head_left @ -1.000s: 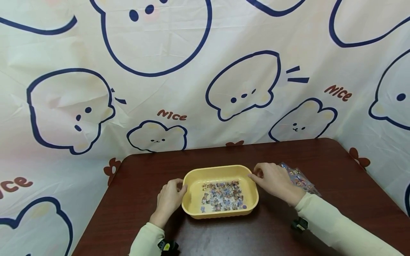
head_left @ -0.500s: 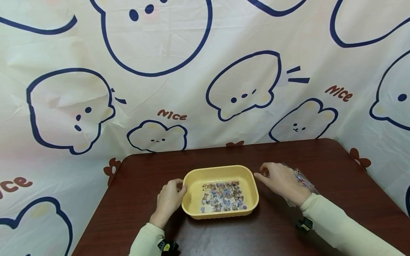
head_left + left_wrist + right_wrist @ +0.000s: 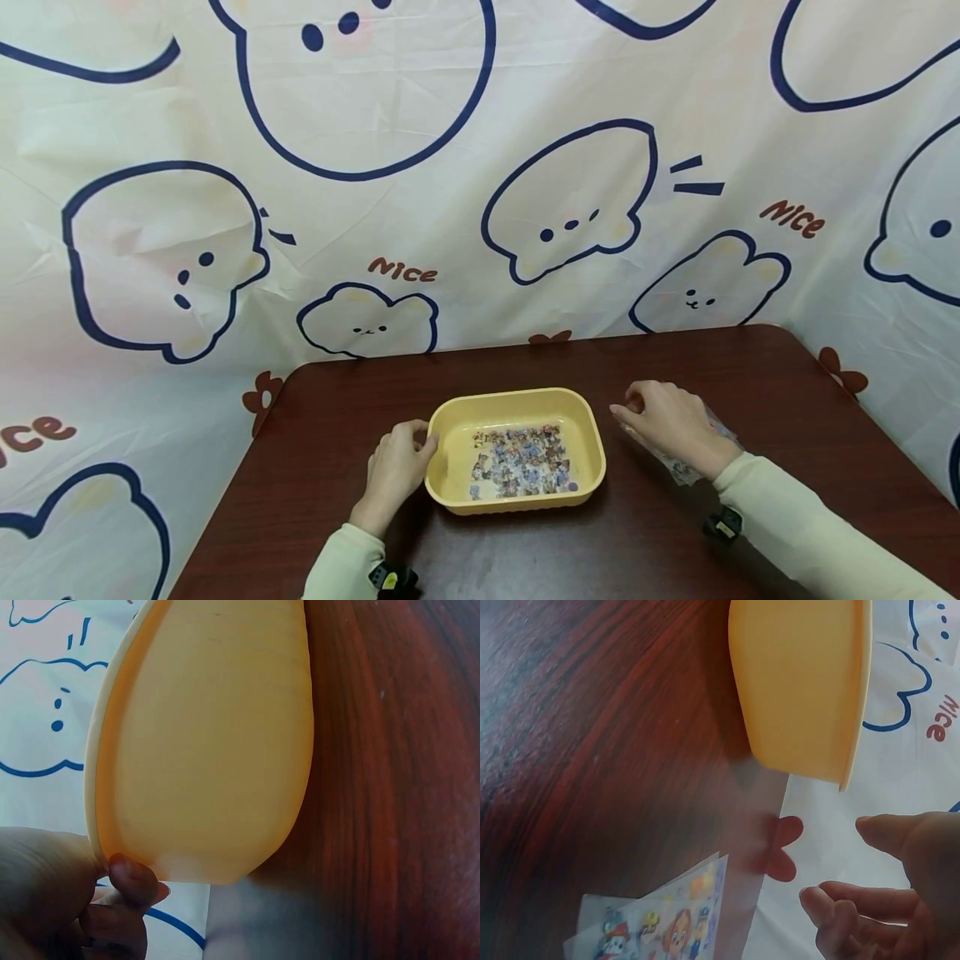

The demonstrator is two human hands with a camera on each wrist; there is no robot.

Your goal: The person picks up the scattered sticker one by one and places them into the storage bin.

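Observation:
A yellow plastic basin (image 3: 517, 504) stands on the table and holds a layer of small multicoloured printed pieces (image 3: 525, 458). My left hand (image 3: 397, 462) pinches its left rim between thumb and fingers, also seen in the left wrist view, where the hand (image 3: 52, 889) is at the rim's lower end. My right hand (image 3: 667, 421) is apart from the basin, to its right, fingers loosely curled around nothing. Beneath that hand lie clear plastic sheets or sleeves (image 3: 682, 471) with cartoon prints, partly covered by it. In the right wrist view their printed figures (image 3: 667, 930) show.
Both items are on a dark reddish-brown table (image 3: 495, 558). A pale cloth (image 3: 465, 208) with blue-outlined cartoon animals hangs behind and around it. Dark devices are strapped on both wrists, over pale sleeves (image 3: 810, 525).
My right hand has let go of the basin's right rim and moved rightward over the plastic sheets. The left hand and the basin have stayed in place.

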